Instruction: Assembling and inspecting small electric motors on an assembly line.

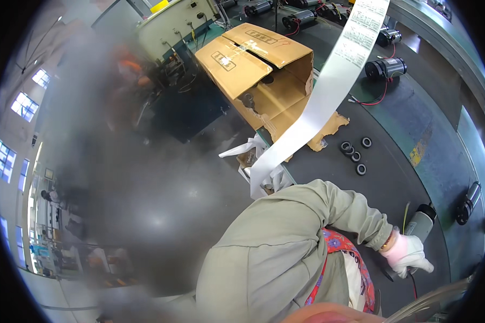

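My left hand (407, 254), in a white glove, is low on the right side of the head view, its arm in a light grey-green sleeve. Its fingers close round the near end of a grey cylindrical electric motor (421, 223) with a black far end. A thin yellow-green wire (406, 216) rises beside the motor, and a red wire shows below the hand. Part of the fingers is hidden behind the glove's back. My right hand is out of sight.
Several black rings (361, 169) lie on the dark bench beside a torn cardboard box (285, 52). A long white label strip (328, 81) hangs across the view. More motors (385, 68) with wires stand along the green conveyor (399, 121); another motor (469, 203) lies at far right.
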`<state>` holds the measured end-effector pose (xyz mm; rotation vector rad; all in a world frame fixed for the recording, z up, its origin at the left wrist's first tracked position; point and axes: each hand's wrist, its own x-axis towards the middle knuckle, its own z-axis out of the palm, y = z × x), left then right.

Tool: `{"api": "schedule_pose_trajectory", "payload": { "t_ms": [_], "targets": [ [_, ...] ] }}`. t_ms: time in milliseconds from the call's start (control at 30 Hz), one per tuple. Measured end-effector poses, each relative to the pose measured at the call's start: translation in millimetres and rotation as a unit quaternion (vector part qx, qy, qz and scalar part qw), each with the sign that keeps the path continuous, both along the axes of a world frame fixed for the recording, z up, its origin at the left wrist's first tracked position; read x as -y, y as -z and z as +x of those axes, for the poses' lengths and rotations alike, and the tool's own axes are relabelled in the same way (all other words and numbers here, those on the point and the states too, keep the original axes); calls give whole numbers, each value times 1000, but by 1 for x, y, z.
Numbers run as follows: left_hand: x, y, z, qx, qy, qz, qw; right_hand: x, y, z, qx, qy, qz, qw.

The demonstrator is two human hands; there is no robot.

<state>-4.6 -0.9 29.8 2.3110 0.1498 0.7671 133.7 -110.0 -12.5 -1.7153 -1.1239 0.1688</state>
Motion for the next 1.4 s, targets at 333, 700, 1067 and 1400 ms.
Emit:
{"api": "schedule_pose_trajectory", "payload": {
  "t_ms": [333, 700, 1067, 1400],
  "targets": [
    [12, 23, -4, 85, -79, -234, 965, -7, 19, 9, -15, -16, -35, 999],
    [23, 35, 6, 141, -109, -201, 963, -13, 33, 11, -24, -38, -54, 998],
    [20, 39, 5, 169, -96, -146, 970, -5, 39, 16, -20, -31, -60, 997],
    [31, 39, 16, 184, -67, -159, 968, 37, 69, 66, 29, 4, -67, 997]
  ]
}}
